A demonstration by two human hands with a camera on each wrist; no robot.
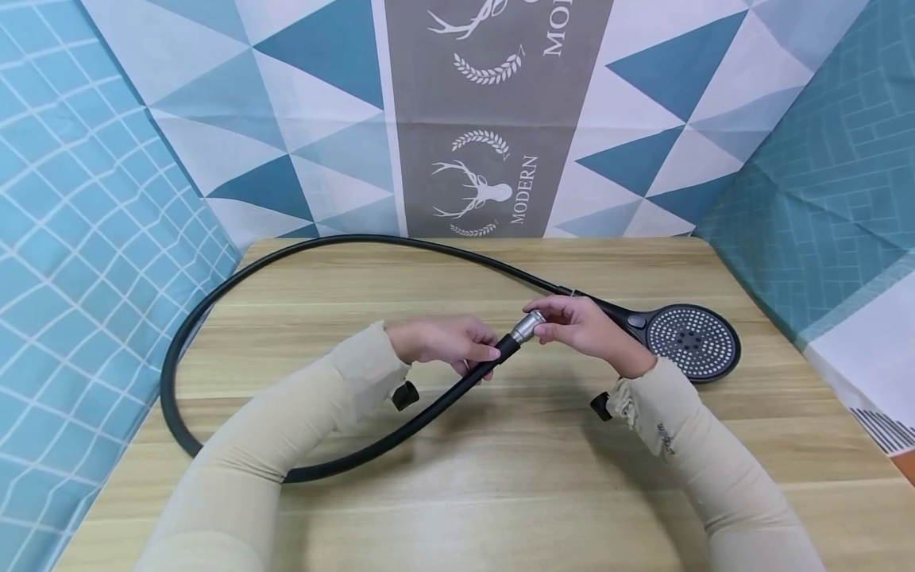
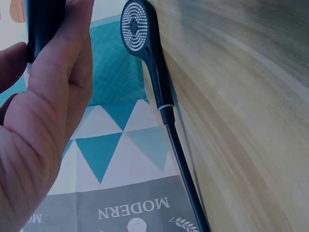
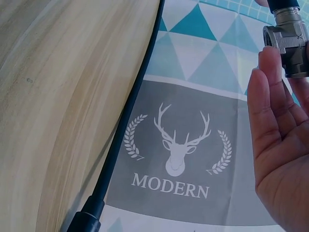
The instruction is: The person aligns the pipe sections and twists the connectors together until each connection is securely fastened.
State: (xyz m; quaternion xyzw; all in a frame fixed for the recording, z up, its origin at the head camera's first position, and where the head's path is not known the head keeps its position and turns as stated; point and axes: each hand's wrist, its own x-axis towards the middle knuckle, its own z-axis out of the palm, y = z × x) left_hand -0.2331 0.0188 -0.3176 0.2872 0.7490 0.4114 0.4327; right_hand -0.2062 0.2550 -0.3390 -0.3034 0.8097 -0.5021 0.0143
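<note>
Above the middle of the table, my left hand (image 1: 449,342) grips the black shower hose (image 1: 400,435) just below its free end, thumb along the top. A silvery metal fitting (image 1: 527,326) sits at that end of the hose. My right hand (image 1: 589,327) pinches the fitting between thumb and fingertips. The right wrist view shows the fitting (image 3: 291,41) close up, with a round opening on its side facing the fingertips. The hose's other end joins a black hand shower (image 1: 692,342), which lies face up at the right.
From the hand shower the hose runs along the back of the wooden table (image 1: 572,508), loops round the left side and passes under my left forearm. Patterned cloth (image 1: 343,95) hangs behind the table, with blue tiled-print cloth (image 1: 71,238) at the left.
</note>
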